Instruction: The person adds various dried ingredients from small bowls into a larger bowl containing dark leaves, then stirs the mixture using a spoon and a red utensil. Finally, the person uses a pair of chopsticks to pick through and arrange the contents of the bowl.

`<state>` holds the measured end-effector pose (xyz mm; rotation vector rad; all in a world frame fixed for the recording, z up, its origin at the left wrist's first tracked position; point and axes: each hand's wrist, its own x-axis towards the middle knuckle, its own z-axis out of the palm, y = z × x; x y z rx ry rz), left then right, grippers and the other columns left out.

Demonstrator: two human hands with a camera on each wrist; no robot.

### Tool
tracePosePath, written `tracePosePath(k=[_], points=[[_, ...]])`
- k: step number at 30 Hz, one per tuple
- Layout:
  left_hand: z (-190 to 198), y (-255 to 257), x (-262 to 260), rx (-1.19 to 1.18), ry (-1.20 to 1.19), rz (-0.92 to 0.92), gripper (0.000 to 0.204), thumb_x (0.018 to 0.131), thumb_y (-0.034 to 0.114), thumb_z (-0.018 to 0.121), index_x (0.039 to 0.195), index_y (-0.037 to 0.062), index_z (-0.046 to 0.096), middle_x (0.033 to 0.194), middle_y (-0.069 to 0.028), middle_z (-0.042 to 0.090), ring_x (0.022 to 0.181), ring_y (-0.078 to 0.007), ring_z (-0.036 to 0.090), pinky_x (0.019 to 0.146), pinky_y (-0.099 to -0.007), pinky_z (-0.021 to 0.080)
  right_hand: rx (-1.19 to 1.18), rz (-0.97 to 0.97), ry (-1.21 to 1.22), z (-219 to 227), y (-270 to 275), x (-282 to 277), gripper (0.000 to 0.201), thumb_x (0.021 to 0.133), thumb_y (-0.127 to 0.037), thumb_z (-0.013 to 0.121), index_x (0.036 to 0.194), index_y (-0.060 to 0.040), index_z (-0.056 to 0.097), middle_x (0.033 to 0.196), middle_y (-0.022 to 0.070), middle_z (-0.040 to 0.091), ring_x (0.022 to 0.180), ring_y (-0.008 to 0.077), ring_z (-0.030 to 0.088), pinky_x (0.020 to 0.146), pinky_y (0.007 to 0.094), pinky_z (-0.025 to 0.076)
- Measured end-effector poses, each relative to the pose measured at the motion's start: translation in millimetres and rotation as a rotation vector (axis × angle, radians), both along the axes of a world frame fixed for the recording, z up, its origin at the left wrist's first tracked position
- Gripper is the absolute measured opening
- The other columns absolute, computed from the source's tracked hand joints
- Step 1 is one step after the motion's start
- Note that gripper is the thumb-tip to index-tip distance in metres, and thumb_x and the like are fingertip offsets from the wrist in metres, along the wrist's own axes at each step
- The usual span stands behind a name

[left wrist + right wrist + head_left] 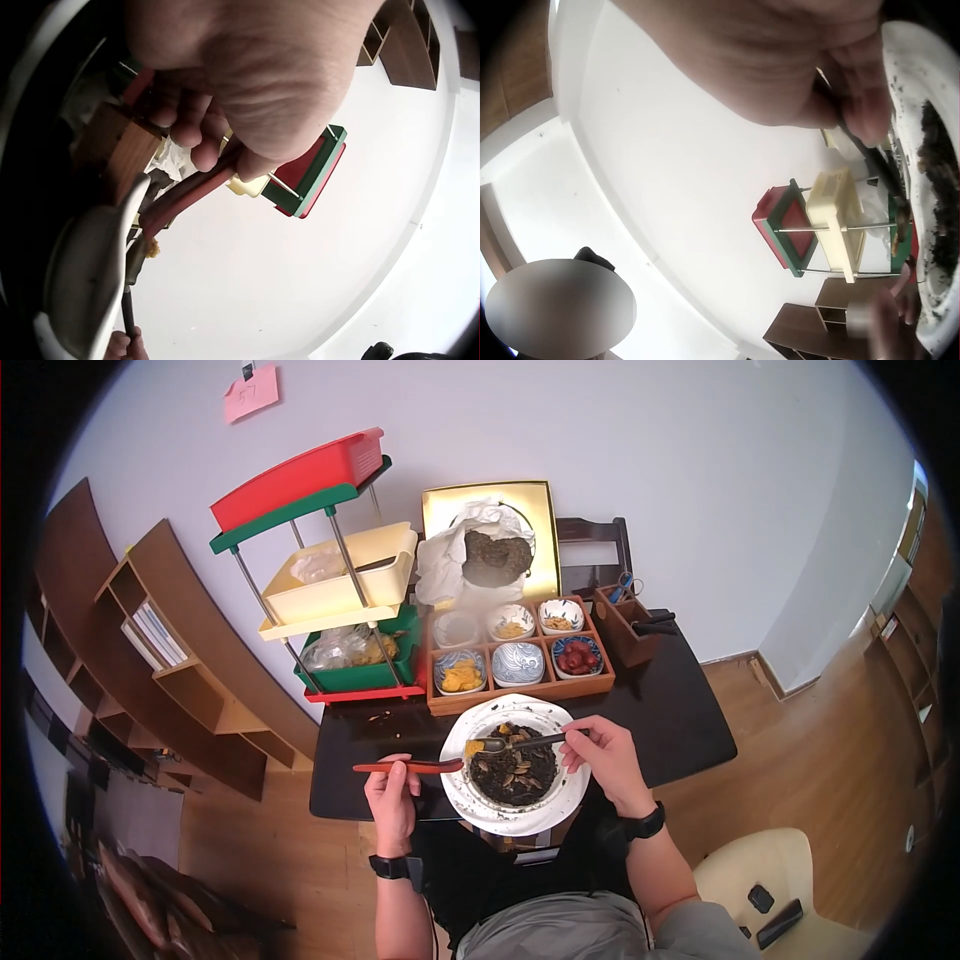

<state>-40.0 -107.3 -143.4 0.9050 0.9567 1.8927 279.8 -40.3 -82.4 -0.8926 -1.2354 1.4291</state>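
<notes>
My left hand (392, 800) pinches a long, slim red tool (428, 767) between thumb and fingers, its tip reaching the left rim of a wide white dish (568, 800). Dark loose tea leaves (515, 788) with brownish pieces fill the dish's hollow, and dark crumbs dot its rim. From the other side my right hand (612, 765) holds a dark spoon (540, 741) by its handle, level over the leaves. A yellow clump (474, 747) sits at the spoon's head, close to the red tool's tip. In the left wrist view the red tool (191, 196) crosses near the spoon's head.
Behind the dish stands a wooden compartment tray (440, 705) with small bowls of yellow pieces and red dates. A tiered rack (345, 605) rises at left. At the back, a gold box (545, 510) holds a dark cake in white paper. A wooden tool holder (625, 630) stands right.
</notes>
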Motion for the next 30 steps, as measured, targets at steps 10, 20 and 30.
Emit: tracePosePath(k=[10,20,30], points=[[-1.1,-0.2,-1.1,0.008,-0.020,-0.018,0.018,0.102,0.012,0.062,0.112,-0.0022,0.067,0.075,-0.0022,0.061,0.063,-0.0087,0.052,0.060,-0.0228,0.041,0.083,-0.051,0.001,27.2,48.8,-24.3,0.019,0.100,-0.010,0.064,0.110,0.0053,0.067,0.085,0.0106,0.071,0.070,0.0141,0.068,0.061,0.0267,0.056],[-2.4,-2.5,-2.3,-0.008,-0.023,-0.007,0.017,0.101,0.009,0.061,0.111,-0.0025,0.068,0.077,-0.0028,0.063,0.064,-0.0089,0.053,0.060,-0.0227,0.041,0.509,-0.298,-0.466,24.5,65.1,-46.1,0.017,0.096,-0.008,0.067,0.110,0.0007,0.070,0.086,0.0084,0.072,0.073,0.0116,0.070,0.065,0.0259,0.055],[-3.5,0.0,-2.3,-0.011,0.033,-0.011,0.019,0.102,0.015,0.061,0.111,-0.0015,0.066,0.074,-0.0031,0.062,0.063,-0.0102,0.053,0.059,-0.0245,0.042,0.297,-0.256,-0.344,24.9,21.4,-13.3,0.020,0.098,-0.006,0.064,0.115,0.0032,0.066,0.091,0.0075,0.071,0.077,0.0095,0.067,0.068,0.0236,0.055]])
